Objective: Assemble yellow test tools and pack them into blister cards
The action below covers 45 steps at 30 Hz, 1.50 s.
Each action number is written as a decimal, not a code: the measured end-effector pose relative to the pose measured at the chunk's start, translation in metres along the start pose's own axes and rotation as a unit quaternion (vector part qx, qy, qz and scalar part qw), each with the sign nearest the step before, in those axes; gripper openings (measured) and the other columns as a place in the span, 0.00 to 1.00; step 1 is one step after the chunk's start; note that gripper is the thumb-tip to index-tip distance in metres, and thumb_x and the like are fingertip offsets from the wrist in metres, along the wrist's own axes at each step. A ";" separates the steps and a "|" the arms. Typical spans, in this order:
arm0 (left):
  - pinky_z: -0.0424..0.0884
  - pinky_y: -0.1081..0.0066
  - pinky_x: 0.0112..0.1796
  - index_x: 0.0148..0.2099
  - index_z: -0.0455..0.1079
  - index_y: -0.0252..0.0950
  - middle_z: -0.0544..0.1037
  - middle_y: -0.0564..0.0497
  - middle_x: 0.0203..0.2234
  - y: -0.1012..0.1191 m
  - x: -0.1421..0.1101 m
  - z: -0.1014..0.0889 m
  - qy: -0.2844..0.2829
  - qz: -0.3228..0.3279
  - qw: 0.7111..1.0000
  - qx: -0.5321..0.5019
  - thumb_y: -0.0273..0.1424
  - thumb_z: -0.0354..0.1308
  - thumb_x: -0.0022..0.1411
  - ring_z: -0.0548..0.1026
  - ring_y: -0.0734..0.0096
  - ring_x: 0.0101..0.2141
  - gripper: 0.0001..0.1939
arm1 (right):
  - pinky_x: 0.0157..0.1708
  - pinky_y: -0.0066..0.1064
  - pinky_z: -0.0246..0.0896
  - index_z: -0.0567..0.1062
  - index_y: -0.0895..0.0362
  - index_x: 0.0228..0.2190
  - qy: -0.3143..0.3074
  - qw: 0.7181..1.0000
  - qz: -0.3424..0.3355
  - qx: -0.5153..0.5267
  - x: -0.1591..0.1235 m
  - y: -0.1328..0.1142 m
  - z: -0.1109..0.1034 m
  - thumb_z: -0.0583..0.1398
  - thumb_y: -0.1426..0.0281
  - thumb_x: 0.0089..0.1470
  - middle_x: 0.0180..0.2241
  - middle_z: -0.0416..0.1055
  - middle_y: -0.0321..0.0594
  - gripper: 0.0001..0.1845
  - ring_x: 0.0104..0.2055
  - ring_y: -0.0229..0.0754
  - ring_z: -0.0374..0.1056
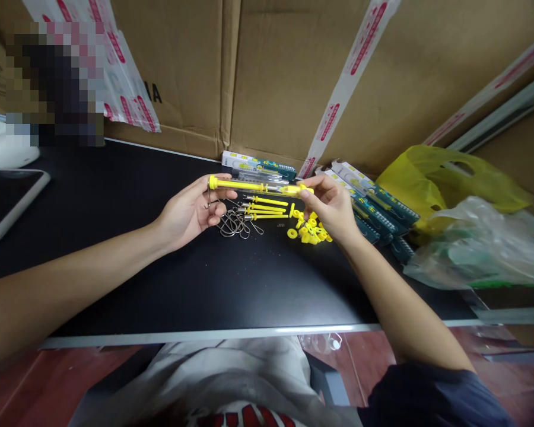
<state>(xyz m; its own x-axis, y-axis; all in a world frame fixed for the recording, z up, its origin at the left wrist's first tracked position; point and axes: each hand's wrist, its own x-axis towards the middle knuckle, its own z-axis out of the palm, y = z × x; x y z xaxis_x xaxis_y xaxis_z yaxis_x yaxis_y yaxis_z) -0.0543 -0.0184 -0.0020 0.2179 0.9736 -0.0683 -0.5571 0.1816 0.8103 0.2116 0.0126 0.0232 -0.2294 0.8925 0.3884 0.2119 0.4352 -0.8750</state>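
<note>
Held thing: a slim clear tube with yellow end caps [258, 187] is held level above the black tabletop [160, 267], in front of the chest, spanning the gap between both hands.
Left hand: the left hand [191, 210] is pressed together on the tube's left cap, thumb on top and fingers curled beneath; a wire clip seems to hang under its fingers, though that is too small to be sure.
Right hand: the right hand [331, 207] pinches the right cap between thumb and forefinger, the other fingers loosely folded.
Below the tube: loose yellow pins [267, 209] lie side by side, with a tangle of wire clips [235, 224] at their left ends and a small heap of yellow caps [311, 231] just under the right hand.
Nearby: packaged sets [374, 204] are stacked against the cardboard boxes [293, 77], a yellow plastic bag [449, 175] and a clear plastic bag [476, 249] lie to the right, and a phone [4, 201] lies far left.
Doing it well: I judge that the tube should stay level so nothing slides to one end, and that each cap wants a straight, gentle push or pull along the tube's axis, not a twist that could crack the thin wall.
Risk: the heap of caps sits close to the right wrist, and a careless sweep could scatter it.
</note>
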 end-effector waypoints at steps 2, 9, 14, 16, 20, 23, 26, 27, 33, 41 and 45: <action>0.61 0.80 0.17 0.47 0.71 0.36 0.78 0.49 0.30 0.000 0.000 -0.001 -0.003 0.000 1.000 0.000 0.32 0.44 0.70 0.68 0.80 0.19 0.14 | 0.15 0.27 0.63 0.73 0.53 0.33 -0.003 1.000 0.000 0.005 0.000 0.000 0.000 0.69 0.54 0.44 0.26 0.68 0.32 0.20 0.19 0.31 0.60; 0.62 0.81 0.17 0.48 0.70 0.35 0.77 0.49 0.31 -0.001 0.001 -0.003 -0.007 0.000 1.000 -0.002 0.31 0.42 0.71 0.68 0.80 0.19 0.16 | 0.14 0.26 0.62 0.72 0.53 0.35 -0.013 1.000 0.009 0.015 -0.001 0.001 -0.001 0.69 0.54 0.46 0.26 0.72 0.32 0.20 0.17 0.30 0.60; 0.62 0.81 0.16 0.48 0.70 0.35 0.77 0.49 0.30 0.000 0.001 -0.001 -0.001 -0.003 1.000 -0.003 0.30 0.41 0.71 0.68 0.80 0.19 0.16 | 0.12 0.24 0.60 0.72 0.53 0.34 -0.013 1.000 0.018 0.019 -0.001 0.000 -0.001 0.69 0.55 0.46 0.24 0.72 0.31 0.19 0.15 0.29 0.59; 0.61 0.81 0.16 0.47 0.70 0.35 0.77 0.49 0.29 0.000 0.001 0.000 0.002 -0.004 1.000 -0.007 0.30 0.41 0.72 0.68 0.80 0.18 0.16 | 0.12 0.24 0.59 0.73 0.53 0.34 -0.009 1.000 0.019 0.016 -0.001 0.000 -0.001 0.69 0.55 0.46 0.23 0.71 0.30 0.19 0.15 0.29 0.58; 0.61 0.81 0.16 0.47 0.70 0.35 0.77 0.49 0.30 0.001 0.000 0.001 0.002 -0.003 1.000 -0.008 0.30 0.41 0.72 0.68 0.80 0.18 0.16 | 0.12 0.24 0.57 0.74 0.54 0.34 -0.002 1.000 0.008 -0.001 0.000 0.001 -0.002 0.69 0.55 0.46 0.20 0.67 0.29 0.19 0.14 0.29 0.57; 0.61 0.81 0.16 0.47 0.70 0.35 0.77 0.49 0.30 0.000 0.000 0.000 0.000 -0.001 1.000 -0.007 0.31 0.41 0.72 0.68 0.80 0.19 0.16 | 0.14 0.24 0.58 0.76 0.54 0.34 0.016 0.999 -0.022 -0.027 0.001 0.002 -0.003 0.69 0.57 0.46 0.21 0.64 0.29 0.17 0.16 0.28 0.57; 0.62 0.81 0.17 0.48 0.70 0.35 0.78 0.49 0.30 -0.001 0.001 0.000 0.000 -0.001 1.000 -0.007 0.31 0.41 0.72 0.68 0.80 0.19 0.16 | 0.16 0.23 0.61 0.76 0.55 0.32 0.031 0.998 -0.046 -0.031 0.001 0.003 -0.002 0.70 0.57 0.45 0.28 0.66 0.33 0.18 0.21 0.29 0.61; 0.62 0.81 0.17 0.48 0.70 0.35 0.78 0.49 0.30 -0.001 0.001 -0.001 -0.001 -0.002 1.000 -0.007 0.31 0.41 0.72 0.68 0.80 0.19 0.16 | 0.16 0.23 0.62 0.76 0.55 0.32 0.030 0.998 -0.045 -0.024 0.001 0.003 -0.002 0.70 0.56 0.44 0.29 0.66 0.33 0.18 0.23 0.29 0.61; 0.62 0.81 0.17 0.47 0.70 0.35 0.77 0.49 0.30 -0.001 0.001 -0.001 -0.004 -0.001 1.000 -0.006 0.31 0.41 0.72 0.68 0.80 0.19 0.16 | 0.16 0.22 0.63 0.74 0.55 0.33 0.007 1.000 -0.029 0.007 0.001 0.004 0.000 0.69 0.55 0.45 0.24 0.65 0.32 0.19 0.22 0.30 0.60; 0.61 0.81 0.17 0.47 0.70 0.35 0.77 0.49 0.30 0.000 0.000 0.000 0.002 0.000 1.000 -0.002 0.30 0.41 0.72 0.68 0.80 0.18 0.16 | 0.14 0.23 0.62 0.70 0.53 0.32 -0.010 0.999 -0.022 0.030 -0.001 -0.001 0.002 0.69 0.55 0.46 0.25 0.66 0.32 0.19 0.20 0.30 0.59; 0.61 0.81 0.17 0.47 0.70 0.35 0.77 0.49 0.30 0.000 -0.001 0.001 0.003 -0.002 1.000 -0.002 0.30 0.40 0.72 0.68 0.80 0.18 0.16 | 0.13 0.22 0.61 0.69 0.52 0.32 -0.015 0.999 -0.020 0.031 -0.002 -0.001 0.002 0.68 0.56 0.47 0.26 0.66 0.32 0.18 0.20 0.30 0.58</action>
<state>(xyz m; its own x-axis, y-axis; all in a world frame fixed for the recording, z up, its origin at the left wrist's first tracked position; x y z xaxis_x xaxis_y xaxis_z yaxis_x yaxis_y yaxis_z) -0.0534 -0.0190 -0.0010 0.2147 0.9738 -0.0745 -0.5598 0.1852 0.8077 0.2097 0.0102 0.0229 -0.2654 0.8699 0.4157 0.1420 0.4617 -0.8756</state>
